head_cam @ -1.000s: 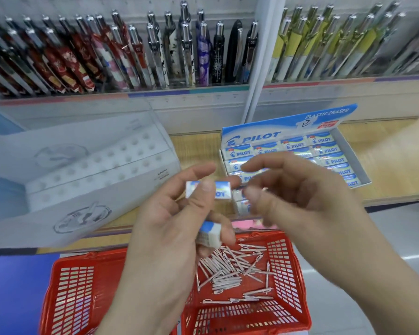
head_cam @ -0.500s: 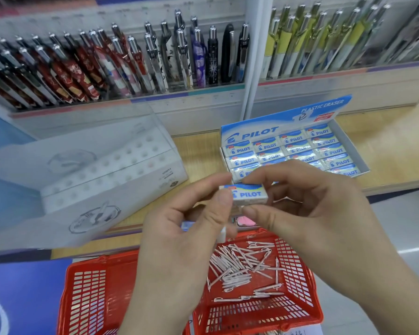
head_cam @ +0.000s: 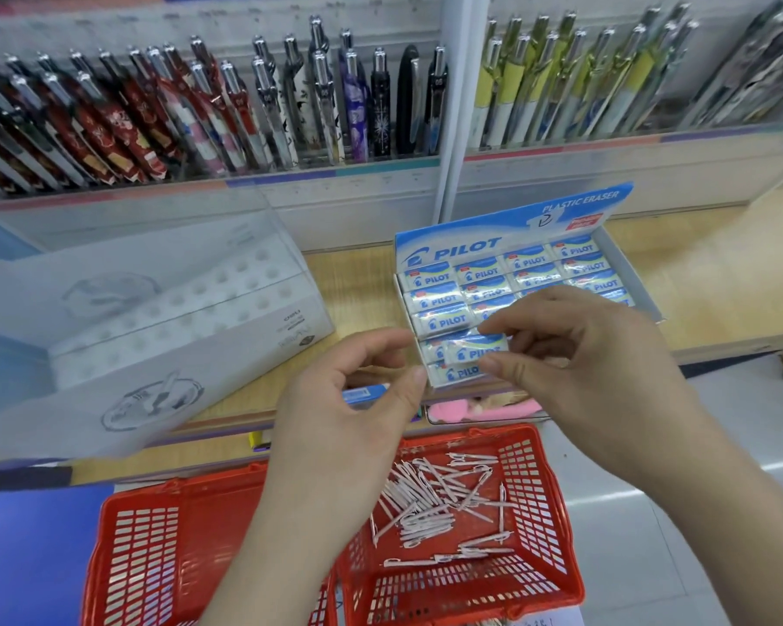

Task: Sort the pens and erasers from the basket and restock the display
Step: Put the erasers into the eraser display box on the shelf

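Eraser (head_cam: 474, 350) crosswise, label up, in right hand (head_cam: 579, 354)

We count two hands (head_cam: 335, 426) (head_cam: 579, 381), each with one eraser (head_cam: 473, 350) (head_cam: 365, 394) between its fingers (head_cam: 498, 365). Beyond the fingertips, one eraser box (head_cam: 511, 228) shows about a dozen erasers, others hidden. Below the hands sit two red baskets (head_cam: 557, 535) (head_cam: 132, 548), the right one holding more white pens (head_cam: 426, 503) than we can count. One clear stand (head_cam: 154, 309) is left of the fingers.
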Available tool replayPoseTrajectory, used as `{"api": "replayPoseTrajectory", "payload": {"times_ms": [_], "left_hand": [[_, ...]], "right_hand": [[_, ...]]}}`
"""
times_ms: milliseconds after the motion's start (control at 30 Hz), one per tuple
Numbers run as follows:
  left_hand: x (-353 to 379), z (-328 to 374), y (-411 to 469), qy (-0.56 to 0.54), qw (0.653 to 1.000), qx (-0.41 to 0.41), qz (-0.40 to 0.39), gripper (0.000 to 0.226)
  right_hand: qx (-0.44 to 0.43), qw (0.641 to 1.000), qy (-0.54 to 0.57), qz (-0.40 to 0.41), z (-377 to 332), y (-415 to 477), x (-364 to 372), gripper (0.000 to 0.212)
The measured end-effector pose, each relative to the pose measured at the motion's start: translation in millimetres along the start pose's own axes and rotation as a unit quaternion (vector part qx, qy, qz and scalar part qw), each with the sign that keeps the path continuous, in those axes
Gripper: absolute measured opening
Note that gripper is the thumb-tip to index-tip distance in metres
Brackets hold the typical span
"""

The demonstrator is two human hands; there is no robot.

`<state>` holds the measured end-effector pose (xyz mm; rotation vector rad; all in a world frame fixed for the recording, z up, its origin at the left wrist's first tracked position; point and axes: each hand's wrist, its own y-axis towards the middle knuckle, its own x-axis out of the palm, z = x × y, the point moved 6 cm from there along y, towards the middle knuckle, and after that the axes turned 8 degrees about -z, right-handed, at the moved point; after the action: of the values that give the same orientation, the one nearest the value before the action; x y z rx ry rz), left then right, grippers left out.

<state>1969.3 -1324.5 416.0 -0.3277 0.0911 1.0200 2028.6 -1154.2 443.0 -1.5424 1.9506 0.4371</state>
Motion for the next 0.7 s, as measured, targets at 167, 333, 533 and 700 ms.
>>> {"api": "replayPoseTrajectory", "payload": {"times_ms": [167,333,533,700], "left_hand": [[6,-5,7,0.025,0.999,0.016,0.027,0.025],[8,0,8,0.085,0.995,0.033,0.051,0.027],[11,4,10,0.116,0.989,0.051,0.074,0.018],[13,4,11,0.104,0.991,0.041,0.069,0.016]], "right_hand": [[0.008,0.999,-0.049,-0.003,-1,8,4,0.021],[0.040,0.999,-0.012,0.011,2,10,6,0.029],[0.045,0.998,-0.036,-0.008,-2,12,9,0.024],[0.044,0.998,-0.043,-0.019,-2,11,8,0.022]]}}
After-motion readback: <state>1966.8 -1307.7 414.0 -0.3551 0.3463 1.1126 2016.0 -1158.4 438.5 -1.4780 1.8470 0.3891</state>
